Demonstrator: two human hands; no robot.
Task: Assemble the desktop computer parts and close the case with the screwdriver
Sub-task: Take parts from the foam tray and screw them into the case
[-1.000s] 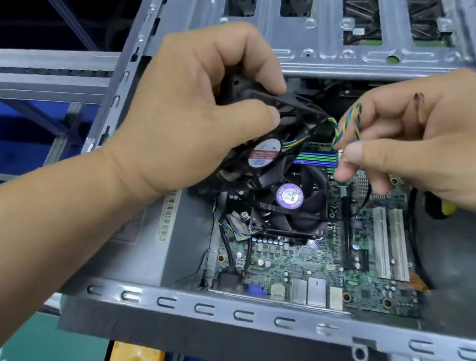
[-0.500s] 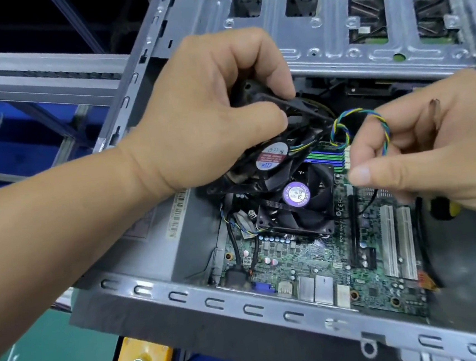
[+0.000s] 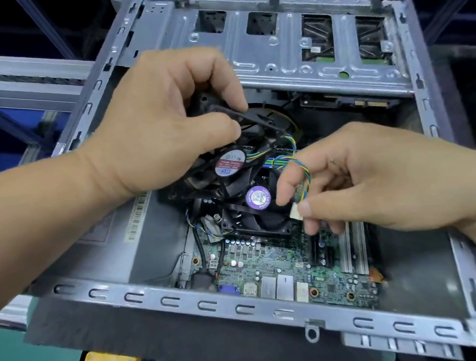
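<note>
over the open computer case (image 3: 167,299), left hand (image 3: 151,133) grips a black case fan (image 3: 221,167) while right hand (image 3: 376,178) pinches the white connector (image 3: 295,212) on its cable (image 3: 302,168).

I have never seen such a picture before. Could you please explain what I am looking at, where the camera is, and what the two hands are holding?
The camera sits on a person's head and looks down at both hands. Below them lies an open grey metal computer case, with a green circuit board inside. A black cooling fan with a purple round label is mounted on the board. The left hand grips a loose black fan with a red label. The right hand pinches the small white plug on that fan's coloured twisted wires.
</note>
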